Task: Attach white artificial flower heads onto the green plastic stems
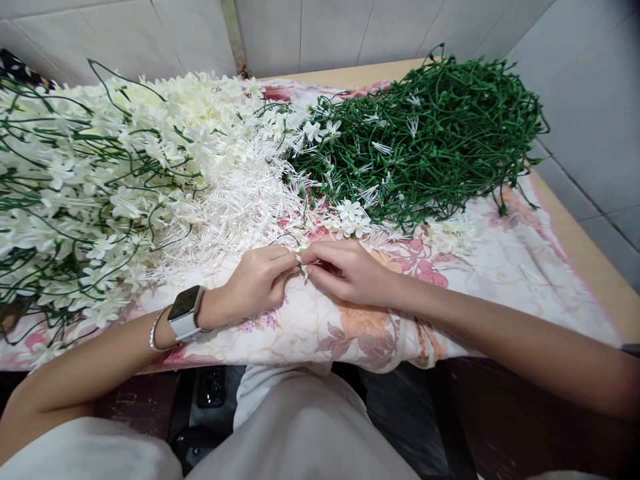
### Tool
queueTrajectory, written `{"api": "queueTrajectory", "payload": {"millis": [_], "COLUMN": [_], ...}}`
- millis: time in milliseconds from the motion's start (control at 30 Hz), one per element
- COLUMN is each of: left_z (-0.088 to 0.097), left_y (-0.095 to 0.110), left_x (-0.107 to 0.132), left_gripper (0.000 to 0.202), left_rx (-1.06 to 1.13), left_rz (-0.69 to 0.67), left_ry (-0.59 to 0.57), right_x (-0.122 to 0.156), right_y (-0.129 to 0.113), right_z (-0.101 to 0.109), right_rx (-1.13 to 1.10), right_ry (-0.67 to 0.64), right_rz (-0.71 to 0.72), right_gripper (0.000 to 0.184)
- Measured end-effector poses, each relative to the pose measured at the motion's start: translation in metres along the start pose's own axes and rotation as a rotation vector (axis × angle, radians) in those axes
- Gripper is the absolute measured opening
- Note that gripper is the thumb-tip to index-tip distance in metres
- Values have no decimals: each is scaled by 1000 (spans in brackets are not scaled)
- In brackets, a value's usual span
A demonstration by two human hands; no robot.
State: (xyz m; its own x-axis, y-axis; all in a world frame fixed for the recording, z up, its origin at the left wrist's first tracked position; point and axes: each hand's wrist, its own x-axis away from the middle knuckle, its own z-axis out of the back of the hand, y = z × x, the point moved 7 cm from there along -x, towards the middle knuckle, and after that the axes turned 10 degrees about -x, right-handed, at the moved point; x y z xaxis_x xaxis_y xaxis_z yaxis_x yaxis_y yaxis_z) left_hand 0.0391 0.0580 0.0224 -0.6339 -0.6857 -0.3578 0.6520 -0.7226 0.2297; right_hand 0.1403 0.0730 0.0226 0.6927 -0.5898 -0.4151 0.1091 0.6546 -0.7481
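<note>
Close together at the front middle of the table, both my hands pinch one small artificial flower [303, 268] with white petals and a bit of green stem. My left hand [263, 280], with a watch on its wrist, has its fingers closed around the flower's left side. From the right, my right hand [345, 270] pinches it between thumb and fingertips. Just beyond them lie loose white flower heads [350, 217] and a heap of thin white stamen pieces [240, 200]. Most of the held flower is hidden by my fingers.
A large pile of white flowers on green stems [100, 193] covers the left side. At the right back sits a tangled heap of bare green stems [440, 133]. A floral cloth [540, 287] covers the wooden table [585, 267], with a tiled wall [350, 33] behind.
</note>
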Motion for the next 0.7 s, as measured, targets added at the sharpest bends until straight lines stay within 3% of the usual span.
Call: {"api": "queueTrajectory", "payload": {"millis": [300,500,567,700], "left_z": [0,0,6,25], "left_y": [2,-4,-4,0], "left_x": [2,-1,-1,2], "left_gripper": [22,15,14,29], "left_rx": [-18,24,73,22], "left_rz": [-32,123,142,101], "left_ry": [42,0,46,245], "right_x": [2,-1,-2,-3], "right_y": [-2,2,1,-8], "right_z": [-5,8,13,26], "right_rx": [67,8,-48,-83], "right_ry": [-6,101,115,166], "right_rz": [51,-81,-119,-115], "right_gripper": [14,10,8,8]}}
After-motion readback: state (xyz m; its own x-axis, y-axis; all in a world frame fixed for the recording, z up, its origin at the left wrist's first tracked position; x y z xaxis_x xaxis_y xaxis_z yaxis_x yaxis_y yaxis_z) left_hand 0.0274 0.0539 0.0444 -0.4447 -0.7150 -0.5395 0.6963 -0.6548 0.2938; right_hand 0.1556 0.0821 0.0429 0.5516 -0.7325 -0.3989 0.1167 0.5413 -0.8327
